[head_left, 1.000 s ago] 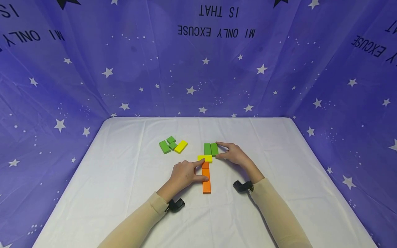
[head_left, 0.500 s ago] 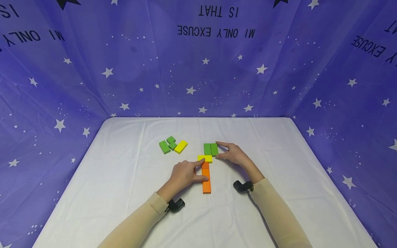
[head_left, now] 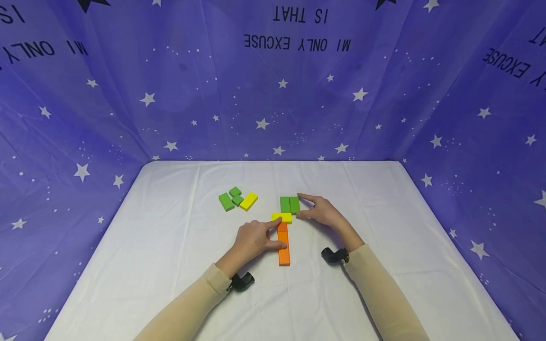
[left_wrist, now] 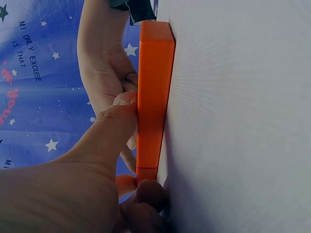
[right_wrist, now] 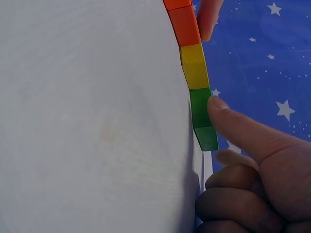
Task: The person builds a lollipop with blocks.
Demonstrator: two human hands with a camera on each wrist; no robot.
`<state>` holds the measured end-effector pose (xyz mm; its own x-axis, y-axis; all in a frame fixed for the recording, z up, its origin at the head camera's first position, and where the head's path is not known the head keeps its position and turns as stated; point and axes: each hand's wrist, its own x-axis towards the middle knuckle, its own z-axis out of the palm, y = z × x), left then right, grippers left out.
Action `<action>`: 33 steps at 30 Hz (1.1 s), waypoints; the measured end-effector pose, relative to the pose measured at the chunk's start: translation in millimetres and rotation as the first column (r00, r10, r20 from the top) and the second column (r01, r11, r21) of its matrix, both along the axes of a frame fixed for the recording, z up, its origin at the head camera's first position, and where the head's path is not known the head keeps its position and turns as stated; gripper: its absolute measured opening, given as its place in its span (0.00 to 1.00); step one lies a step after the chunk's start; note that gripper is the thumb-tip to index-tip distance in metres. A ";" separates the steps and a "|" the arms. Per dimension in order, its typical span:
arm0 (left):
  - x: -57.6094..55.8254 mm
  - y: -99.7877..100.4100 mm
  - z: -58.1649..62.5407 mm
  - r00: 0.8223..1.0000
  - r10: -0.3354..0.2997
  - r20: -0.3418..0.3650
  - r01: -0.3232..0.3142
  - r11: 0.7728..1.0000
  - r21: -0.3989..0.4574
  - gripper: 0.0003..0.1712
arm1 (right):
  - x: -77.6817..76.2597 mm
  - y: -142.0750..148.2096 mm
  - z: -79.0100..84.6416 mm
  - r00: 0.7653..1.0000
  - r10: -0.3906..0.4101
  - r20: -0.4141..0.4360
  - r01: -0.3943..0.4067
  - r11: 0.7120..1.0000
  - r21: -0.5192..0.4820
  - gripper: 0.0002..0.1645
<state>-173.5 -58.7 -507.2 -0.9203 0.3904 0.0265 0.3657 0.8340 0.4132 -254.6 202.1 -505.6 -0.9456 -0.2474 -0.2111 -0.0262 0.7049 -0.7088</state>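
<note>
In the head view, an orange column of flat blocks runs up the table, with a yellow block lying crosswise at its far end. Just beyond the yellow block, two green blocks lie side by side, a left one and a right one. My left hand rests its index fingertip on the yellow block and its thumb on the orange column. My right hand has thumb and index finger at the near and far ends of the right green block, pinching it. The right wrist view shows my thumb against green.
Left of the build, a loose group holds a green block, two small green pieces and a yellow block. White cloth covers the table. A purple starry curtain stands around its back and sides.
</note>
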 end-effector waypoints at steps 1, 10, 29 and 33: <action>0.0 -0.1 0.2 1.000 -0.001 0.000 0.001 1.000 -0.002 0.47 | 0.1 0.1 0.4 1.000 0.003 -0.003 -0.003 1.000 -0.003 0.50; -2.2 -0.6 1.8 1.000 -0.015 -0.012 0.015 1.000 0.005 0.48 | 2.4 1.2 5.3 0.999 0.035 -0.028 -0.035 0.999 0.013 0.53; -0.4 -1.1 1.1 1.000 -0.012 -0.013 0.012 1.000 0.003 0.48 | 39.9 -19.2 5.6 0.986 0.165 -0.020 -0.165 0.986 0.009 0.61; 0.6 -1.6 -0.3 1.000 -0.014 -0.019 0.014 1.000 0.009 0.49 | 45.3 -24.1 3.5 0.984 0.176 -0.030 -0.176 0.984 0.003 0.60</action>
